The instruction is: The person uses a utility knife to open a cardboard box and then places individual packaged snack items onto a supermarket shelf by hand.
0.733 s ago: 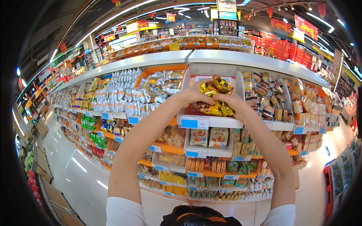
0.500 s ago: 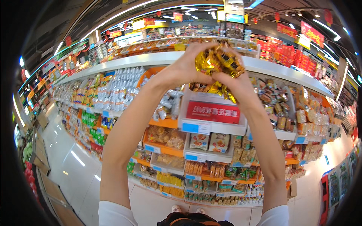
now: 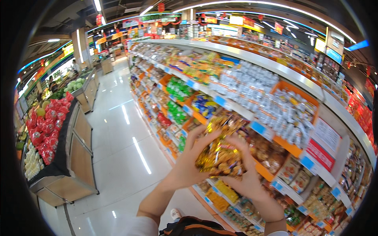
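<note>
Gold-wrapped snacks (image 3: 222, 155) are out of the white bin (image 3: 341, 157) now
Fingers of the left hand (image 3: 185, 167) and right hand (image 3: 252, 183) grip the bunch from both sides; it's swung left, off that bin, held up in front of the snack shelves (image 3: 240, 113).

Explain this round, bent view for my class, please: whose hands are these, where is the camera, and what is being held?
There is no robot here, just a person's two bare hands. The picture comes from a wide fisheye camera on their head, looking down, so straight edges curve near the rim. The left hand and right hand hold a shiny gold-wrapped bundle between them; blur hides how many pieces. Behind it, a long shop shelf unit displays silver packets and green packets. Farther left, across the pale floor, red-wrapped goods sit on a stand.
</note>
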Demonstrator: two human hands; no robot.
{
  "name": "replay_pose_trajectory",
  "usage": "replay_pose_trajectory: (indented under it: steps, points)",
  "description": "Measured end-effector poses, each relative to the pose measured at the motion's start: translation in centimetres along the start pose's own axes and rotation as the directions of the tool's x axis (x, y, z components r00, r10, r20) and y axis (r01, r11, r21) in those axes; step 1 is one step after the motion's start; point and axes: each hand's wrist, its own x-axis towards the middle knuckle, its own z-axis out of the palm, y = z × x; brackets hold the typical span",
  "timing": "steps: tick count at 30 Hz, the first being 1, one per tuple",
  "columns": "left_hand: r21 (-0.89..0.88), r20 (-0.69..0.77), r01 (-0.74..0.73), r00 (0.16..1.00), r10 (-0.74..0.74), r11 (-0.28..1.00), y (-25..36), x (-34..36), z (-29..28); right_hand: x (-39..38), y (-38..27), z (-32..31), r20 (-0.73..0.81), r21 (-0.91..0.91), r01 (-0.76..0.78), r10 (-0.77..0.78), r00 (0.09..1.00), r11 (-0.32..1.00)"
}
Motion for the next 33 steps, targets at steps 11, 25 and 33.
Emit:
replay_pose_trajectory:
  steps: [11, 25, 33]
  points:
    - [0.027, -0.386, 0.549, 0.777, -0.498, 0.835, -14.0, -16.2, -20.5, 9.1, 9.3, 31.9, 0.51, 0.455, -0.261, -0.009, 0.86, 0.852]
    - [0.075, -0.5, 0.667, 0.669, -0.55, 0.742, -35.3, -8.9, -35.8, 28.4, 23.7, 48.6, 0.49, 0.465, -0.136, -0.127, 0.862, 0.875]
    - [0.047, -0.171, 0.426, 0.895, -0.412, 0.904, -52.9, 9.5, -42.5, 44.7, 34.9, 47.6, 0.203, 0.292, -0.072, 0.012, 0.979, 0.954]
